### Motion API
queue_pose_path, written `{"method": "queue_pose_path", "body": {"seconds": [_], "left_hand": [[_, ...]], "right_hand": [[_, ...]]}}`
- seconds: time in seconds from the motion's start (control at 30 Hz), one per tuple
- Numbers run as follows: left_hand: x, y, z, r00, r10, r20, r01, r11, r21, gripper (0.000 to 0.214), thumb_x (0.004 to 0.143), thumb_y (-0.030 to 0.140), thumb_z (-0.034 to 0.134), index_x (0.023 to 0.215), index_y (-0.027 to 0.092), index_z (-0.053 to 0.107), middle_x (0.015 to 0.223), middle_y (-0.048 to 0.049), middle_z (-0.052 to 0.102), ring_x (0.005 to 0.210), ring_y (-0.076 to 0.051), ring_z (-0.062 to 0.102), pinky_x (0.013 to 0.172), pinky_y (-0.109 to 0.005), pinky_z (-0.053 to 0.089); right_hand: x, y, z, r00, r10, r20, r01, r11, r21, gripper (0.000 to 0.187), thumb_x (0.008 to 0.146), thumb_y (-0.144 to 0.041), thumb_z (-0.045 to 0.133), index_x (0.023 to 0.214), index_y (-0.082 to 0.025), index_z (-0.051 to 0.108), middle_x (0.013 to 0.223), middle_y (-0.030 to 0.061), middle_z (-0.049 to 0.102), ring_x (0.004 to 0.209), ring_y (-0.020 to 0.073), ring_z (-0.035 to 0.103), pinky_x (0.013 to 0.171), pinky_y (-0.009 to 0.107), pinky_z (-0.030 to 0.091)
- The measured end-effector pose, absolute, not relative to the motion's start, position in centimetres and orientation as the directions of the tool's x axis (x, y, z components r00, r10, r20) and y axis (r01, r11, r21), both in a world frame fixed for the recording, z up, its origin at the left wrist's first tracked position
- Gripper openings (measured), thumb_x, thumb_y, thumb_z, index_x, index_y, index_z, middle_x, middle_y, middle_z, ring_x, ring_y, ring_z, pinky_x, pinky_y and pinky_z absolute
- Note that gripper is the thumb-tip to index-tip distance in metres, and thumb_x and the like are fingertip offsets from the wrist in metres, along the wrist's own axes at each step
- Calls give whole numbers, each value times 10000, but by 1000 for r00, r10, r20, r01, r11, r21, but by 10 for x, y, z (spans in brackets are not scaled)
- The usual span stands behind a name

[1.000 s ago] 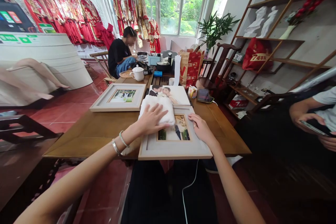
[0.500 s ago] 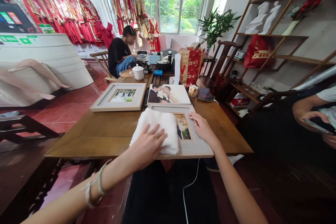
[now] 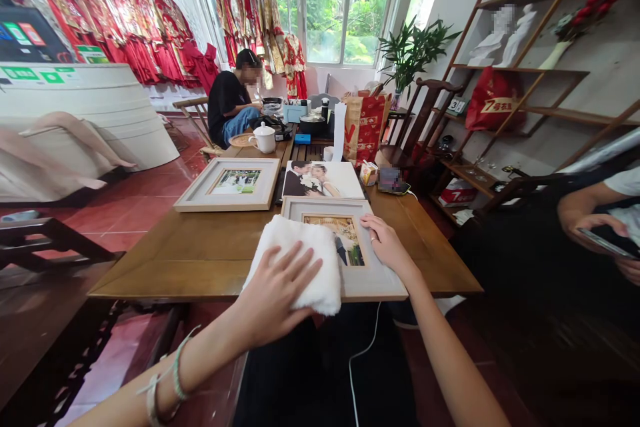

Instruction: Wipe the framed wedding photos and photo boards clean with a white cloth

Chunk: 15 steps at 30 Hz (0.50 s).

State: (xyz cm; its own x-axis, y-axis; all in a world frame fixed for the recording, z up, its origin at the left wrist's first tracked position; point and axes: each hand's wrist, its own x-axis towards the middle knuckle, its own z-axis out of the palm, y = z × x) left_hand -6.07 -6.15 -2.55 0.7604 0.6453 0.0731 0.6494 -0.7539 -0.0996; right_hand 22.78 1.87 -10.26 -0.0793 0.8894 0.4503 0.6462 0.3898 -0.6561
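Frame (image 3: 377,285), photo (image 3: 353,245) inside: right hand (image 3: 386,244) touching, grip unclear; left hand (image 3: 274,295) spread on towel (image 3: 300,235).

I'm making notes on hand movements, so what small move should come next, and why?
Probably slide the left hand, with the white cloth under it, away from the body over the near frame: the cloth overhangs the frame's near edge, part of the photo lies uncovered, and the right hand rests on the frame's right side.
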Motion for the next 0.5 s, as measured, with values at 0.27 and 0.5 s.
{"method": "queue_pose_path", "body": {"seconds": [0.27,0.5], "left_hand": [[-46,13,-22,662,742,109,745,-636,-200,496,922,378,476,1385,211,413,1442,-101,417,1342,-301,332,1042,-491,307],[-40,71,-23,658,739,147,751,-627,-207,447,953,366,416,1351,166,451,1440,-106,415,1345,-312,321,1050,-480,309]], "right_hand": [[228,18,-102,-89,892,442,661,385,-644,385,778,-45,393,998,-162,686,1191,119,639,1213,223,525,1093,455,349],[228,18,-102,-98,891,443,679,385,-625,385,782,-38,373,988,-141,681,1189,131,637,1207,228,529,1086,462,357]]}}
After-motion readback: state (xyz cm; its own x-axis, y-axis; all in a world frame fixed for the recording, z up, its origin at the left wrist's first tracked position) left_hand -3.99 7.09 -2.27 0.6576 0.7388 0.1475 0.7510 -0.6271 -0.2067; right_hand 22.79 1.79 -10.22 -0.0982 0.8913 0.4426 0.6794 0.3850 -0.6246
